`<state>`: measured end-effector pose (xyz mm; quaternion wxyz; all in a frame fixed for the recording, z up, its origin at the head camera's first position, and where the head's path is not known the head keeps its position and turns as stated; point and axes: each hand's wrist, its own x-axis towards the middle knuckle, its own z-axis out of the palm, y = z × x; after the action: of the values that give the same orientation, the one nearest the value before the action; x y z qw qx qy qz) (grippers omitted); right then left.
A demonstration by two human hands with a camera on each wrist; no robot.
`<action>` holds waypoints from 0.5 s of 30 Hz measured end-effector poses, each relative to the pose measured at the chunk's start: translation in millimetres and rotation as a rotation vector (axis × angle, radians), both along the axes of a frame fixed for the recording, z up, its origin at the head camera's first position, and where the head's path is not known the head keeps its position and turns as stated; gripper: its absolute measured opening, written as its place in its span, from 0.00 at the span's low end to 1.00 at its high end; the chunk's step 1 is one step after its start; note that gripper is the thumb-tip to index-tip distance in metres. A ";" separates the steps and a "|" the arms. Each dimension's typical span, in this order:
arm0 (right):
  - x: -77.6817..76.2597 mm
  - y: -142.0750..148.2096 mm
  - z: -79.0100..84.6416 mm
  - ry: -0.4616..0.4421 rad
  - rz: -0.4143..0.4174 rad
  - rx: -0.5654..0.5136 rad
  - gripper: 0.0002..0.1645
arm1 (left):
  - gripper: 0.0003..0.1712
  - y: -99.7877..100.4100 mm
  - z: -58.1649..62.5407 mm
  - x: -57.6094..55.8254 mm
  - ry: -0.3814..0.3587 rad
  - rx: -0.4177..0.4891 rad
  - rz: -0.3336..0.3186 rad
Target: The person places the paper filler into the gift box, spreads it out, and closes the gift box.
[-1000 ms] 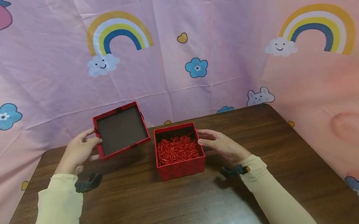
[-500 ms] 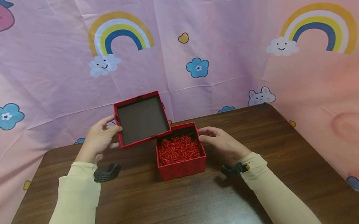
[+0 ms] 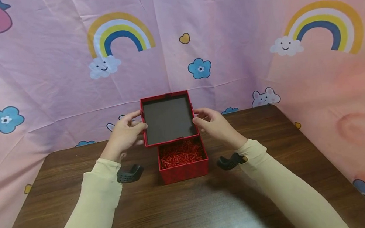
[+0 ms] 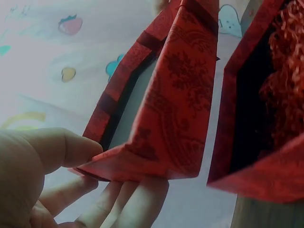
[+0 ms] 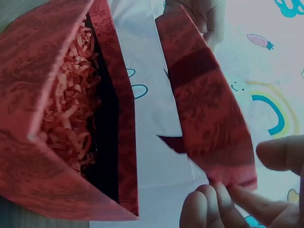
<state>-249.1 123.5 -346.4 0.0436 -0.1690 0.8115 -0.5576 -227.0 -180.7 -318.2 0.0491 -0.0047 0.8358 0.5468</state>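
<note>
A red patterned box lid is held up and tilted, its dark inner face toward the head camera. My left hand pinches its left side, thumb at the inner rim and fingers on the outside. On the opposite side my right hand grips the lid, fingertips touching its side wall in the right wrist view. Below and nearer stands the open red box on the table, with crinkled red paper shreds in it. The lid covers the box's back rim in the head view.
The box stands on a dark wooden table. A pink and lilac cloth with rainbows and flowers hangs behind the table and along its right side. Each wrist wears a black strap mount.
My left hand has carried the lid rightward from beside the box to above its back. The right hand has left the box's right rim, risen slightly and taken the lid's right side.
</note>
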 end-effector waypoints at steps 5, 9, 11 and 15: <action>-1.8 2.3 7.4 0.026 -0.040 0.078 0.31 | 0.38 13.8 -3.3 -1.2 0.091 0.004 0.055; -4.4 5.9 9.1 0.067 -0.057 0.066 0.32 | 0.36 23.7 -12.6 1.6 0.233 0.004 0.111; -4.3 7.3 10.0 0.096 -0.049 0.048 0.34 | 0.35 27.8 -18.0 4.3 0.291 0.034 0.138; -2.3 10.8 9.5 0.175 -0.019 0.039 0.36 | 0.34 34.1 -27.4 10.9 0.382 0.121 0.148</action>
<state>-251.4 134.3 -336.9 -0.0298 -0.2085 0.8245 -0.5253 -216.1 -146.6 -345.6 -0.1502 0.0406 0.7931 0.5888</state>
